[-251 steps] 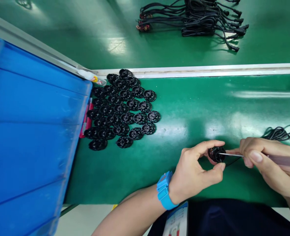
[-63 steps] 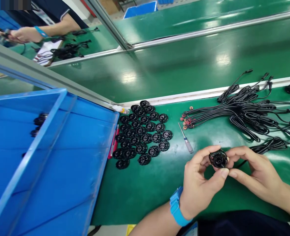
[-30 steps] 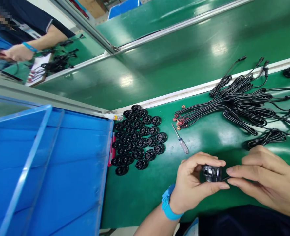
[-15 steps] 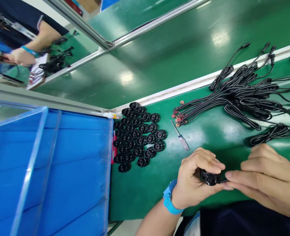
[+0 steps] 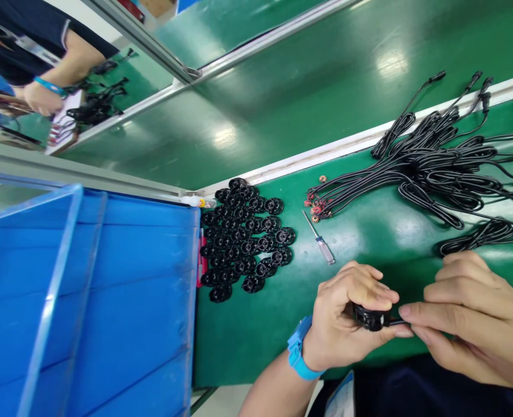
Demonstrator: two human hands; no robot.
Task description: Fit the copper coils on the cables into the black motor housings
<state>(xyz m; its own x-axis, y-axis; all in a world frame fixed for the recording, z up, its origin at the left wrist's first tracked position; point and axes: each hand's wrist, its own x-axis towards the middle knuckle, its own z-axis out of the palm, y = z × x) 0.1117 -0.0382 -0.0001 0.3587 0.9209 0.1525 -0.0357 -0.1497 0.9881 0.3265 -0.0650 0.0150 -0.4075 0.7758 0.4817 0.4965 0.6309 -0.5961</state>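
Observation:
My left hand point(image 5: 347, 315), with a blue wrist strap point(image 5: 298, 349), is closed around a small round black plastic part point(image 5: 370, 317), held edge-on near the table's front edge. My right hand point(image 5: 469, 315) pinches the thin black wire point(image 5: 396, 321) that comes out of the part's right side. Most of the part is hidden by my left fingers. A small screwdriver point(image 5: 321, 241) with a clear handle lies on the green mat just beyond my left hand.
Several round black parts point(image 5: 243, 240) lie in a pile beside a large blue bin point(image 5: 86, 295). A bundle of black cables point(image 5: 447, 168) spreads at the right, its copper coil ends point(image 5: 316, 207) near the screwdriver. Another person's arm point(image 5: 51, 75) works at the far left.
Since a second ago the hands have stayed together on the black part, which my left fingers now cover more. Earlier my right hand held the screwdriver, which now lies on the mat.

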